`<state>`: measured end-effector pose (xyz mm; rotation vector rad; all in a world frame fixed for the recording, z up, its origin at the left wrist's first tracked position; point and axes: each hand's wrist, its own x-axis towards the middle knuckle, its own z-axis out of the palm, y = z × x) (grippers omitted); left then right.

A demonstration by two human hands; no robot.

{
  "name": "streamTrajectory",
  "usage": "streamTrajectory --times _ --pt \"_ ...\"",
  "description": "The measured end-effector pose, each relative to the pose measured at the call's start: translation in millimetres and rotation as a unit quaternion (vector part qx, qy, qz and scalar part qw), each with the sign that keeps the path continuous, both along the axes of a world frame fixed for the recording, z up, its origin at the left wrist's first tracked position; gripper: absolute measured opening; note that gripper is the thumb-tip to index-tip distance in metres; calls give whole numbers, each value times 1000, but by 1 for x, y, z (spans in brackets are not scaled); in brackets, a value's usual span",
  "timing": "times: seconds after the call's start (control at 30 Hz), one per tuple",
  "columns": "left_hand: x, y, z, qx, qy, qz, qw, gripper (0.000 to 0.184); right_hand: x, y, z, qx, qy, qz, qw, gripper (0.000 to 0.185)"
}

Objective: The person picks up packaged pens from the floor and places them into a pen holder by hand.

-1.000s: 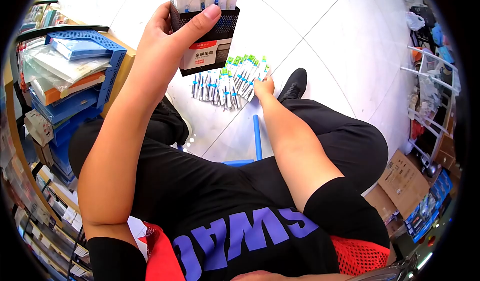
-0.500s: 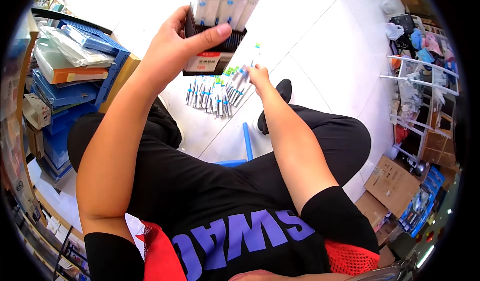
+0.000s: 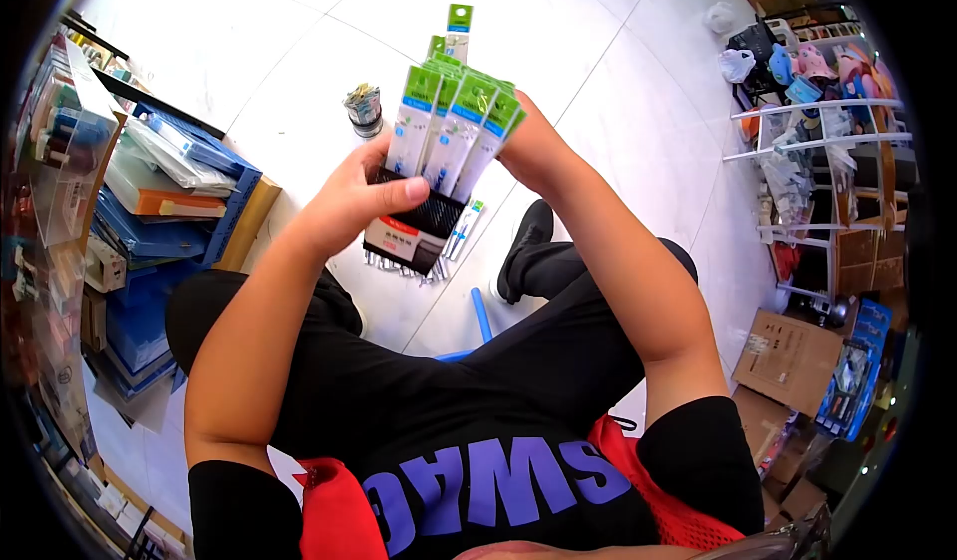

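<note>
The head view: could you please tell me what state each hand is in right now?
Left hand: closed, holding the mesh cup of packets.
Right hand: cannot be told; its grip is hidden behind the packets.

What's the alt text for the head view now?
The left hand holds a black pen holder packed with green-topped packets; the right hand is partly hidden behind them. More packets lie on the white floor below, and a filled cup stands beyond.
</note>
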<state>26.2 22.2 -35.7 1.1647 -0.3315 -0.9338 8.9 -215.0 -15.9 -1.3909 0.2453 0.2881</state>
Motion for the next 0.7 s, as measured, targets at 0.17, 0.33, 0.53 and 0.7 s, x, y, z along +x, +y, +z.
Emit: streamTrajectory --times 0.17,0.33,0.53,0.7 --pt "-23 -9 16 -15 37 -12 999 80 -19 -4 23 -162 7 -5 987 18" --pt "-27 -16 19 10 17 15 1000 82 -18 -11 21 -126 -30 -54 990 27" --pt "-27 -24 6 10 32 84 996 78 -7 -49 32 -119 -71 -111 984 27" --pt "-25 -33 1 76 17 139 987 77 -11 -65 67 -62 -146 -179 971 24"
